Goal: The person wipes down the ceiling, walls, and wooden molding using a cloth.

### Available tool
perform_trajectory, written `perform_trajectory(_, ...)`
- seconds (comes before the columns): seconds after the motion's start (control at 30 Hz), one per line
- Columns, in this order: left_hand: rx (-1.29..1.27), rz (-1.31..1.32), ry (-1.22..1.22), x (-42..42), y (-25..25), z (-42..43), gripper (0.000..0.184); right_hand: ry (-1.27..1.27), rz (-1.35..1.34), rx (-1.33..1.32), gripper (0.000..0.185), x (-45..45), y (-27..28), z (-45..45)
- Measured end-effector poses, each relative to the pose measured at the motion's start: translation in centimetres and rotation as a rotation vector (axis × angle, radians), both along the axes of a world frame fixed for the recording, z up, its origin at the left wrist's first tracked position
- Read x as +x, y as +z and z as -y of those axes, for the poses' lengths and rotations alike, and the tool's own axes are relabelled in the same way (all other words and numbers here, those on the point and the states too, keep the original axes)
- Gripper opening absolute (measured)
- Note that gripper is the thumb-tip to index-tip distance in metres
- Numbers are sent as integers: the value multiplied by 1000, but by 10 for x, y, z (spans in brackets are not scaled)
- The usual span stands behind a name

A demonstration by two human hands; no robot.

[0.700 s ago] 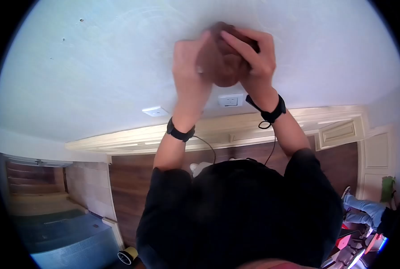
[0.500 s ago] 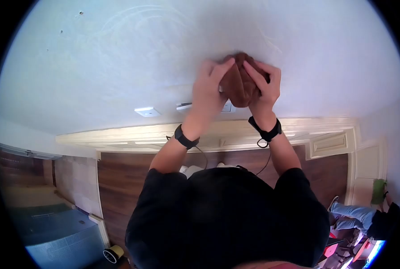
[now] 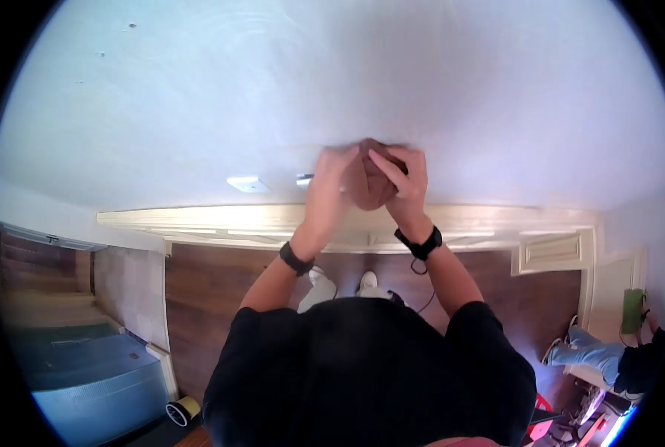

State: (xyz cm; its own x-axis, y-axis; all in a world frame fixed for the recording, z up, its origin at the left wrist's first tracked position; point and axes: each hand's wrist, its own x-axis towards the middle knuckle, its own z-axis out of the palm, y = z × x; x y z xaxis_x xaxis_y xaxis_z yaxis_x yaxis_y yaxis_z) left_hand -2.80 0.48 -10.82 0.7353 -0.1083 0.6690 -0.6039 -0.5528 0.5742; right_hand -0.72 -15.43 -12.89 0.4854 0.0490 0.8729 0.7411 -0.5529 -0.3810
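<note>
A folded brown cloth (image 3: 371, 182) is pressed against the pale wall (image 3: 466, 89). My left hand (image 3: 328, 186) grips its left side, a little blurred, and my right hand (image 3: 410, 177) grips its right side. Both thumbs lie on the front of the cloth, and the other fingers are partly hidden at its edges. Just left of my left hand is a white wall plate (image 3: 305, 179), partly covered by the hand. Another white wall plate (image 3: 249, 184) sits further left. A black band is around each wrist.
Below the wall plates runs cream panelling (image 3: 489, 217), above a dark wooden floor (image 3: 206, 298). A large blue-grey box-like object (image 3: 102, 402) stands at lower left, near a yellow-and-black round item (image 3: 182, 410). At far right, another person in jeans (image 3: 593, 354) is near a green object (image 3: 632, 311).
Both hands and the brown cloth have moved down the wall and somewhat left. The wall plate behind the cloth on the right is now hidden. My feet show more.
</note>
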Motion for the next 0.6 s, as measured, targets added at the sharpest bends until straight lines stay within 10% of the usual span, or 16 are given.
perform_trajectory(0.6,-40,63,-151,14,33,-38,74,-90,11,-2,51,-5,64,-35)
